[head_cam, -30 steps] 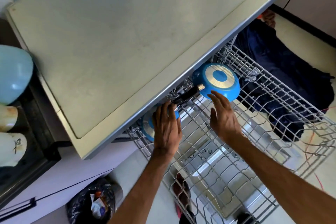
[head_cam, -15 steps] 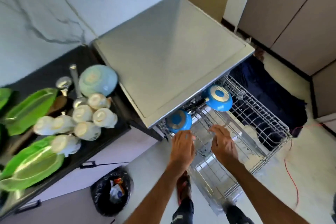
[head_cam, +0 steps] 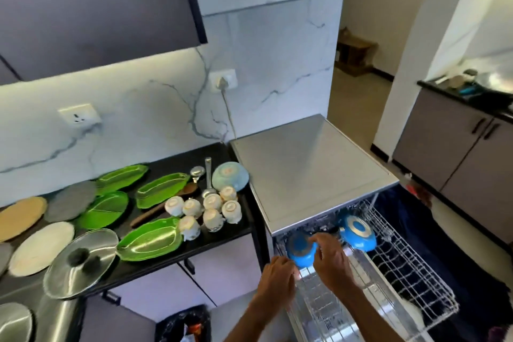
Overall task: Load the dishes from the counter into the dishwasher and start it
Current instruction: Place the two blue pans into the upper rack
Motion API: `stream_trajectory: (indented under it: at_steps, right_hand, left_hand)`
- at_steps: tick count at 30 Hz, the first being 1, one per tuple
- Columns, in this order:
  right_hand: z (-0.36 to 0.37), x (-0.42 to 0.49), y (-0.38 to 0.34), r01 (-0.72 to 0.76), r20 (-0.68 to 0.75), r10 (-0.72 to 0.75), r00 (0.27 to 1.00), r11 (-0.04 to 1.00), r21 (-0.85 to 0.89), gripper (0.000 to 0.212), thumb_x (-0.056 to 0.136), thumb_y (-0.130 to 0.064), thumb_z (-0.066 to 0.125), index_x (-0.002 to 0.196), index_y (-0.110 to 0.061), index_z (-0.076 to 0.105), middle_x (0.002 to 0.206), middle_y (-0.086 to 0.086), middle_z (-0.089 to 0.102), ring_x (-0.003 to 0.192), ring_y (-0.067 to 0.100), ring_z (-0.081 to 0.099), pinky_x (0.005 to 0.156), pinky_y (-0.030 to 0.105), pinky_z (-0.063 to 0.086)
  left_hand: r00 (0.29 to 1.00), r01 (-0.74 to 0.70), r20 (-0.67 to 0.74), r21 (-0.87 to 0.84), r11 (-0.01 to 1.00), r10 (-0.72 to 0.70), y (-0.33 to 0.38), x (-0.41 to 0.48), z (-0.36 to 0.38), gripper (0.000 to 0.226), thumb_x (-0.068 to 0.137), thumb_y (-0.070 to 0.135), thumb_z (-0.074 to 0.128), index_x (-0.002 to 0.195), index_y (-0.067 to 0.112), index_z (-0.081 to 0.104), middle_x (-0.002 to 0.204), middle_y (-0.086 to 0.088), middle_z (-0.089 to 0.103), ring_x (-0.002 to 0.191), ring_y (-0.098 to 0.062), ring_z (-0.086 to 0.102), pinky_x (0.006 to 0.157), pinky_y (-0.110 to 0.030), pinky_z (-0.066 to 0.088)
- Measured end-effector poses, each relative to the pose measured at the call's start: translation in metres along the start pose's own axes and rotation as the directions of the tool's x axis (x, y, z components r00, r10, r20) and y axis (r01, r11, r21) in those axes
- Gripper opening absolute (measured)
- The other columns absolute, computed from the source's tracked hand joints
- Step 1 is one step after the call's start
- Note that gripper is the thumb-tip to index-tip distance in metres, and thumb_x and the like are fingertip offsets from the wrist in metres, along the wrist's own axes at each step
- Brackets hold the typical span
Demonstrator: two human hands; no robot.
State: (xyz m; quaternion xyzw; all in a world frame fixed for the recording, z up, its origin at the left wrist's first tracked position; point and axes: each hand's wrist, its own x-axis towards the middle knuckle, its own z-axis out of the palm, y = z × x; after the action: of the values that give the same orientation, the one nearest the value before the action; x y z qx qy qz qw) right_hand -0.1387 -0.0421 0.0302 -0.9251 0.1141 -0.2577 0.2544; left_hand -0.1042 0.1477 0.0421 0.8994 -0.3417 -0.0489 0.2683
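A person's left hand (head_cam: 278, 276) sits at the front of the pulled-out white wire dishwasher rack (head_cam: 410, 280), grip unclear; the right hand (head_cam: 331, 261) curls around a round blue pan (head_cam: 299, 248) in the rack, with small white cups (head_cam: 212, 201) on the black counter (head_cam: 169, 162) beyond

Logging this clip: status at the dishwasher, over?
Right hand touching near blue pan, left hand beside it, grips unclear. Far blue pan also in rack. Cups, green trays on counter. Nothing blocking.

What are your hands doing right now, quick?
Left hand: curled at the front of the rack; grip cannot be told.
Right hand: gripping the nearer blue pan.
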Motion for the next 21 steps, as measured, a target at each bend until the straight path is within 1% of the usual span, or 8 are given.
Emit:
stream_trajectory:
  at_steps: [3, 7, 11, 14, 16, 17, 19, 21]
  right_hand:
    - [-0.003, -0.005, -0.015, 0.064, -0.04, -0.062, 0.997, 0.997, 0.037, 0.032, 0.083, 0.006, 0.05, 0.101, -0.013, 0.068, 0.097, 0.001, 0.068, 0.09, 0.019, 0.067, 0.084, 0.034, 0.058]
    - [-0.01, -0.003, -0.048, 0.125, -0.038, -0.123, 0.992, 0.99, 0.069, 0.03, 0.084, -0.002, 0.043, 0.093, -0.016, 0.068, 0.087, -0.003, 0.067, 0.082, 0.015, 0.068, 0.078, 0.027, 0.056]
    - [0.006, 0.01, -0.08, 0.094, -0.024, -0.091, 0.996, 0.985, 0.144, 0.028, 0.081, -0.009, 0.044, 0.091, -0.018, 0.068, 0.088, -0.005, 0.067, 0.083, 0.014, 0.064, 0.08, 0.023, 0.05]
    - [0.023, 0.024, -0.113, 0.124, 0.025, -0.131, 0.991, 0.975, 0.186, 0.027, 0.083, -0.012, 0.044, 0.093, -0.018, 0.067, 0.091, -0.006, 0.067, 0.086, 0.01, 0.064, 0.089, 0.007, 0.041]
    - [0.037, 0.034, -0.13, 0.126, 0.044, -0.138, 0.989, 0.971, 0.204, 0.027, 0.085, -0.016, 0.042, 0.092, -0.017, 0.068, 0.09, -0.006, 0.066, 0.086, 0.007, 0.061, 0.089, -0.001, 0.034]
    - [0.048, 0.041, -0.14, 0.122, 0.041, -0.133, 0.99, 0.97, 0.21, 0.028, 0.085, -0.018, 0.042, 0.092, -0.018, 0.069, 0.09, -0.006, 0.067, 0.086, 0.008, 0.062, 0.088, 0.001, 0.036]
    - [0.074, 0.055, -0.153, 0.11, 0.053, -0.124, 0.991, 0.971, 0.214, 0.03, 0.083, -0.021, 0.041, 0.092, -0.017, 0.07, 0.091, -0.004, 0.069, 0.085, 0.014, 0.066, 0.085, 0.012, 0.044]
    - [0.101, 0.065, -0.165, 0.078, 0.08, -0.097, 0.992, 0.973, 0.218, 0.032, 0.083, -0.023, 0.04, 0.091, -0.016, 0.071, 0.089, -0.002, 0.071, 0.082, 0.016, 0.068, 0.082, 0.017, 0.046]
  left_hand:
    - [1.0, 0.017, 0.012, -0.028, 0.999, -0.017, 0.003, -0.019, -0.018, 0.024, 0.089, 0.019, 0.045, 0.089, 0.019, 0.069, 0.095, 0.003, 0.067, 0.097, -0.019, 0.058, 0.082, -0.034, 0.049]
    - [0.999, 0.029, -0.018, -0.065, 0.997, -0.031, -0.001, -0.046, -0.043, 0.029, 0.087, 0.02, 0.042, 0.092, 0.019, 0.071, 0.101, 0.006, 0.068, 0.106, -0.012, 0.055, 0.09, -0.024, 0.045]
    - [0.995, 0.102, -0.019, -0.056, 0.993, -0.103, -0.025, -0.06, -0.073, 0.022, 0.087, 0.029, 0.045, 0.094, 0.028, 0.066, 0.104, 0.014, 0.062, 0.107, -0.002, 0.052, 0.096, -0.023, 0.043]
    - [0.993, 0.108, -0.053, -0.042, 0.993, -0.11, -0.054, -0.063, -0.098, 0.013, 0.086, 0.025, 0.048, 0.088, 0.029, 0.061, 0.097, 0.015, 0.061, 0.102, -0.007, 0.053, 0.091, -0.029, 0.047]
    - [0.988, 0.107, -0.104, -0.055, 0.993, -0.112, -0.077, -0.061, -0.111, 0.013, 0.084, 0.022, 0.051, 0.085, 0.029, 0.061, 0.094, 0.014, 0.062, 0.101, -0.008, 0.055, 0.089, -0.027, 0.048]
    - [0.983, 0.109, -0.14, -0.054, 0.993, -0.115, -0.09, -0.058, -0.119, 0.013, 0.083, 0.021, 0.052, 0.085, 0.029, 0.061, 0.094, 0.014, 0.062, 0.1, -0.009, 0.057, 0.09, -0.026, 0.047]
    - [0.972, 0.079, -0.218, -0.048, 0.996, -0.088, -0.118, -0.054, -0.134, 0.013, 0.081, 0.017, 0.056, 0.084, 0.028, 0.061, 0.092, 0.012, 0.062, 0.097, -0.013, 0.059, 0.088, -0.025, 0.047]
    - [0.961, 0.054, -0.267, -0.061, 0.997, -0.069, -0.148, -0.054, -0.145, 0.018, 0.078, 0.013, 0.061, 0.084, 0.03, 0.059, 0.09, 0.012, 0.062, 0.091, -0.014, 0.062, 0.086, -0.025, 0.049]
